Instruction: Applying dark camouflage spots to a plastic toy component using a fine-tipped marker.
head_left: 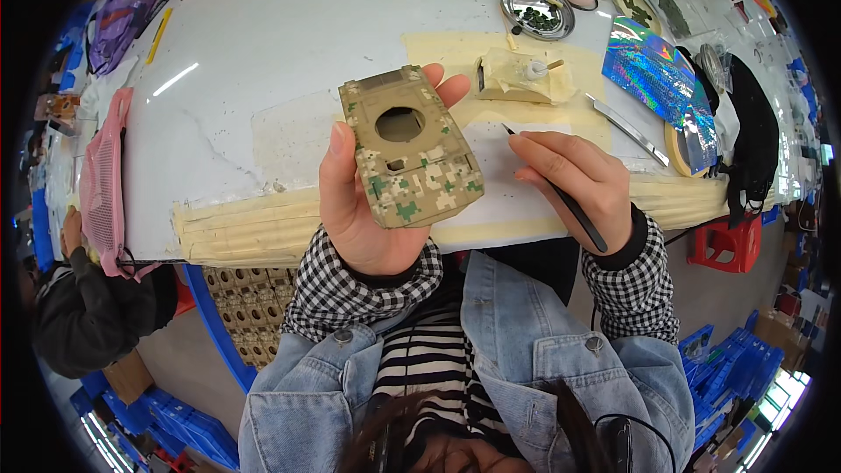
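A toy tank hull (357, 153) in tan, brown and green pixel camouflage is tilted up above the table's front edge. A round hole and a smaller opening show in its top. My left hand (343, 201) is closed around it, thumb along the left side and fingertips past the far right edge. To the right, my right hand (583, 180) pinches dark tweezers (574, 213), their tip pointing up and left, apart from the hull. Behind the hands, a block wrapped in cream tape (512, 79) stands on the table with a whitish knob on top.
A round metal dish (536, 10) holds small dark green pieces. A silver blade-like tool (627, 129) and a shiny holographic pouch (653, 70) lie at right. A pink mesh bag (103, 180) hangs at left. Below, a blue-edged tray (217, 320) holds several similar hulls. Another person (101, 302) sits left.
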A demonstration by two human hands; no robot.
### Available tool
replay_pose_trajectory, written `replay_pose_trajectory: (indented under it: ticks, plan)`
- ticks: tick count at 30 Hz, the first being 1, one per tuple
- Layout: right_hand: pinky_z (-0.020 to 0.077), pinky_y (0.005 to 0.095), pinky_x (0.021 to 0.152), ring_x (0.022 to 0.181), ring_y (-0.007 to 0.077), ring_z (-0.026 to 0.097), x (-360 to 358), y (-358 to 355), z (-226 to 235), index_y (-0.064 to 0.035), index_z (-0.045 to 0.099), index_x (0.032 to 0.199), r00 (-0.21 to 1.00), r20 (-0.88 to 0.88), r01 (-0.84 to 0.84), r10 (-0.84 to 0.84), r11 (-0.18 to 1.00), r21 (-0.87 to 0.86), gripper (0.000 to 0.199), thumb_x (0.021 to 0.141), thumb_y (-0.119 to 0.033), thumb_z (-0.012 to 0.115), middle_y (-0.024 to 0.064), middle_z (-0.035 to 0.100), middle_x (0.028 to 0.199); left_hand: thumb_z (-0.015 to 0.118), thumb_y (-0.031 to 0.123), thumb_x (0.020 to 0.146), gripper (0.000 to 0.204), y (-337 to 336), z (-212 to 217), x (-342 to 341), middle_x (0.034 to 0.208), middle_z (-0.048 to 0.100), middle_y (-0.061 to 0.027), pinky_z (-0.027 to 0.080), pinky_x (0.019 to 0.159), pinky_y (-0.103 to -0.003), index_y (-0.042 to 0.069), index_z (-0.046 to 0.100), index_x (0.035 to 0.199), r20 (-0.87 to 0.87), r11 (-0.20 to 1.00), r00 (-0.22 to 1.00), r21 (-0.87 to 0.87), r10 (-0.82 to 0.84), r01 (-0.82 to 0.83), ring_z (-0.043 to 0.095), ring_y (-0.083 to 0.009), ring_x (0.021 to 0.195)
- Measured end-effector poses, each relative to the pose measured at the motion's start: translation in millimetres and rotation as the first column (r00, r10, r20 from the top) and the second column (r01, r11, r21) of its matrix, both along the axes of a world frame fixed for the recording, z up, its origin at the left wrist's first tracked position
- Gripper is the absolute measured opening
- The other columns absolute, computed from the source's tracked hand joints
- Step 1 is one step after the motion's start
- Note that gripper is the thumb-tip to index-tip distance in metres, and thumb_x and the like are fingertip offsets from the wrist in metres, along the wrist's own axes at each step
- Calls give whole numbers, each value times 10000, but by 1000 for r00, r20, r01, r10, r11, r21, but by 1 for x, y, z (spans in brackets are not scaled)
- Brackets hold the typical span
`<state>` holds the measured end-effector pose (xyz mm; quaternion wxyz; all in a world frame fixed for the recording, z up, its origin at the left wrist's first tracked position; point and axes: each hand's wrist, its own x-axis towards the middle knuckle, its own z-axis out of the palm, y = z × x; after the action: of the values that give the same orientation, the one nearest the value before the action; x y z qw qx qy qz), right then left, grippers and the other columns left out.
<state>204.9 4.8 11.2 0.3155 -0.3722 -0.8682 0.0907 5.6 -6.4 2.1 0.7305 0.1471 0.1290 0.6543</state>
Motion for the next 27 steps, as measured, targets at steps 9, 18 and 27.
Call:
replay_pose_trajectory:
  ticks: [9, 18, 27]
  plan:
    - [513, 306, 626, 735, 235, 624, 1, -1, 0, -25, 628, 970, 1000, -24, 6, -6, 1000, -15, 286, 701, -88, 701, 103, 626, 891, 308, 486, 912, 658, 0, 2, -1, 1380, 286, -236, 534, 803, -326, -15, 290, 1338, -4, 1000, 1000, 1, -6, 6, 284, -290, 1298]
    - [515, 307, 627, 740, 235, 626, 0, -1, 0, -27, 629, 974, 1000, 5, 15, -15, 1000, 3, 296, 699, -104, 704, 101, 626, 890, 298, 486, 915, 653, 0, 1, -1, 1379, 290, -232, 531, 814, -331, -13, 293, 1336, 2, 1000, 1000, 8, -8, 8, 282, -291, 1299]
    - [516, 301, 623, 738, 229, 626, 0, -1, -2, -29, 627, 974, 1000, 14, 16, -16, 1000, 11, 300, 695, -106, 706, 96, 623, 895, 308, 491, 910, 663, 1, 0, -1, 1379, 288, -233, 535, 806, -324, -12, 284, 1341, -22, 1000, 1000, 1, -11, 11, 295, -280, 1292]
